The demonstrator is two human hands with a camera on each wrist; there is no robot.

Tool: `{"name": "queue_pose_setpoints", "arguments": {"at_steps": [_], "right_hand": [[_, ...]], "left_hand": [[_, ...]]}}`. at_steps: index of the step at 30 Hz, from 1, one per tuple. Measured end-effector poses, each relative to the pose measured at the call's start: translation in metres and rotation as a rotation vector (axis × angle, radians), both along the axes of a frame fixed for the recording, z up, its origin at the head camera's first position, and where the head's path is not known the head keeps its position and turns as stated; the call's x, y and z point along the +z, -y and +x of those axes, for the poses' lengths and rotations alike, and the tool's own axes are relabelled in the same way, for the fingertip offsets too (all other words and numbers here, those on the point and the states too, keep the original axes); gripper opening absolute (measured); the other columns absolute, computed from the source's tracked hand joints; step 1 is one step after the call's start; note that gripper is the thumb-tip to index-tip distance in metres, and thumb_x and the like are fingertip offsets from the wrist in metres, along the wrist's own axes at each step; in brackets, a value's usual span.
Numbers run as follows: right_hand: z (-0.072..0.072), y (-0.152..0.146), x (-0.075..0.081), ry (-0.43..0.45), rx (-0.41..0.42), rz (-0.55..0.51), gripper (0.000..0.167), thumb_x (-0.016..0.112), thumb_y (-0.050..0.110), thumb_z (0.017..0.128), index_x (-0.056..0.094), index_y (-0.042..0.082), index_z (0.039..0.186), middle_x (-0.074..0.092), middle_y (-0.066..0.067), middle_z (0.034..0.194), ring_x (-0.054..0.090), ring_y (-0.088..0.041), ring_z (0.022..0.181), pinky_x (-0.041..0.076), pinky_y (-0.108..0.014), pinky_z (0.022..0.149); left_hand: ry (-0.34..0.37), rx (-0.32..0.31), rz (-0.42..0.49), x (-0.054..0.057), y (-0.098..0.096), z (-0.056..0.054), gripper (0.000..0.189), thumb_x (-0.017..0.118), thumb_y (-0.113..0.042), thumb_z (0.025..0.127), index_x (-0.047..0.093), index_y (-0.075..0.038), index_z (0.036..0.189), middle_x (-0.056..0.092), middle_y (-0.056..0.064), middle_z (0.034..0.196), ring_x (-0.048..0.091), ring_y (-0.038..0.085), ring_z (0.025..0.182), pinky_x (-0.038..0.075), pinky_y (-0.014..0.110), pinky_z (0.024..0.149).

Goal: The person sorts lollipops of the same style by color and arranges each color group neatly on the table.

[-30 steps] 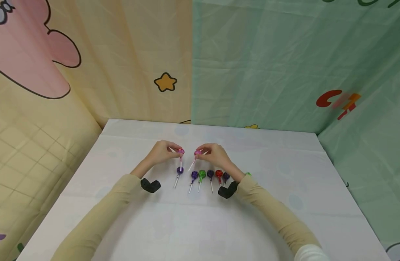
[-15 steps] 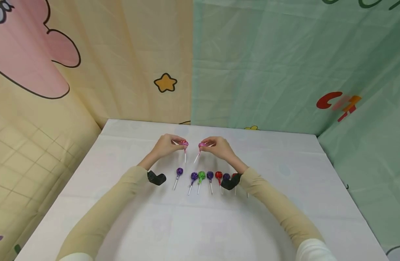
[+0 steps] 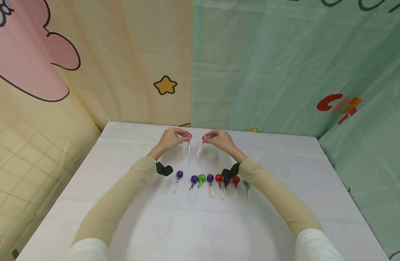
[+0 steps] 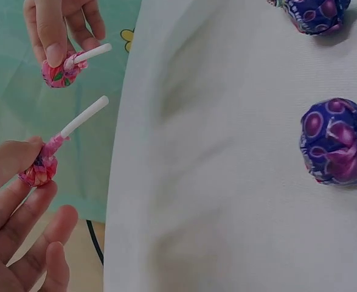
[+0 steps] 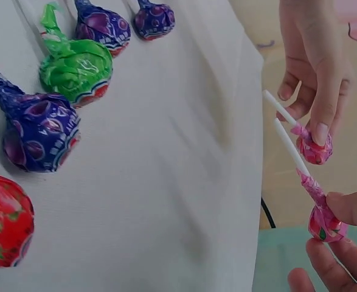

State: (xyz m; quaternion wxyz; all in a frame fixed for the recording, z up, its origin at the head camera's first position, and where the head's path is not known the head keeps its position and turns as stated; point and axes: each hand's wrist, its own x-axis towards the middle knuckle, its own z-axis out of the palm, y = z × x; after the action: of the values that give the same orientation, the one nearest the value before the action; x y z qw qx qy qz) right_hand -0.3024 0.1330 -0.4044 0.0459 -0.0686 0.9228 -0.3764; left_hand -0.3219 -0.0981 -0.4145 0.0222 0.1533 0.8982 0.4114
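Note:
My left hand (image 3: 171, 139) pinches a pink-wrapped lollipop (image 4: 39, 170) by its head between thumb and fingers, the white stick pointing down toward me in the head view. A second pink lollipop (image 5: 328, 222) is pinched the same way by my right hand (image 3: 221, 140), its stick slanting down to the left. The two candies are held a short gap apart over the far part of the table. Nearer me lies a row of wrapped lollipops: a purple one (image 3: 179, 174) at the left end, a green one (image 3: 201, 178), a red one (image 3: 236, 179), and several others.
A white cloth covers the table (image 3: 200, 228). Behind it hangs a curtain (image 3: 252, 65), yellow on the left and green on the right. Black wrist-camera mounts (image 3: 164, 169) sit below each wrist, the right one overlapping part of the lollipop row.
Both hands have moved away from me toward the table's far edge and slightly right, carrying the pink lollipops. More of the row's right end now shows beneath the right arm.

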Motion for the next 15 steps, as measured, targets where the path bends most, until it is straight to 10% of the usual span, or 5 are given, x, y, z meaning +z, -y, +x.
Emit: {"name": "queue_pose_setpoints", "arguments": {"at_steps": [15], "right_hand": [[-0.036,-0.001,-0.005,0.016,-0.025,-0.044,0.036,0.072,0.031,0.086,0.07,0.006,0.111,0.07,-0.013,0.108,0.062,-0.027,0.098,0.05,-0.037,0.083]], "left_hand": [[0.027,0.044,-0.01,-0.007,-0.014,-0.032,0.04,0.071,-0.031,0.086,0.069,-0.009,0.119,0.069,0.014,0.11,0.058,0.029,0.109,0.045,0.041,0.087]]}}
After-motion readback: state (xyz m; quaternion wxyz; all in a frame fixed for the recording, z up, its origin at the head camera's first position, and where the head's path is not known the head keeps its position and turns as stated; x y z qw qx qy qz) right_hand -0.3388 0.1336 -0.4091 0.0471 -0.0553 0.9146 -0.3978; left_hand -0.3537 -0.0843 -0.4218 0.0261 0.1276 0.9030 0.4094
